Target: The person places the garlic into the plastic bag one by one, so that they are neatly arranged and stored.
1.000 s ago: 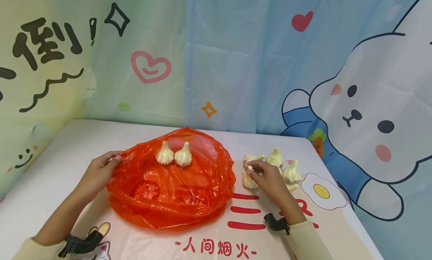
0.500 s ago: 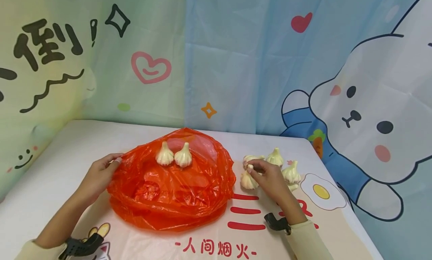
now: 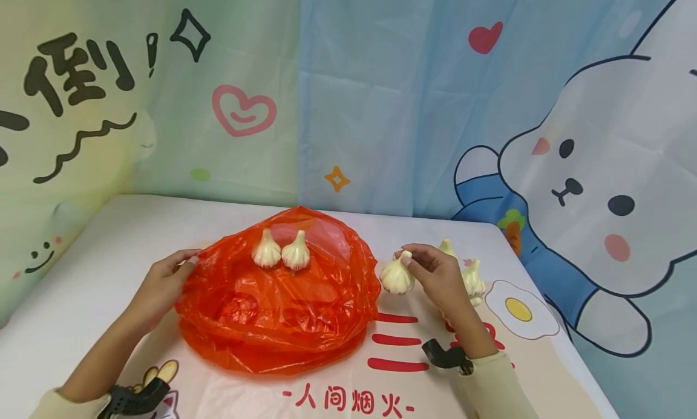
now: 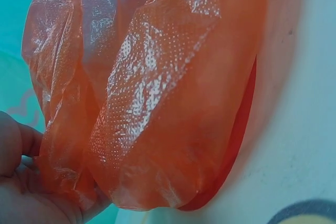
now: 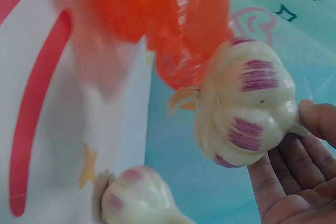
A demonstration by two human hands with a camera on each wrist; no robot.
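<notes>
A red plastic bag (image 3: 272, 340) lies wide open on the table, two garlic bulbs (image 3: 267, 250) side by side in its far part. My left hand (image 3: 163, 280) pinches the bag's left rim between thumb and fingers; the left wrist view shows the thin film (image 4: 142, 77) bunched at that hand (image 4: 52, 198). To the right of the bag, my right hand (image 3: 441, 280) holds another garlic bulb (image 3: 397, 276) by its stem. Purple streaks mark this held bulb (image 5: 252, 103) in the right wrist view, where the thumb and fingers (image 5: 320, 121) grip its stem end.
Several more garlic bulbs (image 3: 472, 279) sit on the table behind and beside my right hand, partly hidden by it. One bulb (image 5: 139, 198) shows low in the right wrist view. A printed cloth (image 3: 354, 135) hangs behind the table's far edge.
My right hand has lifted the garlic bulb by its stem from the group and brought it slightly left, toward the bag. My left hand keeps its hold on the rim.
</notes>
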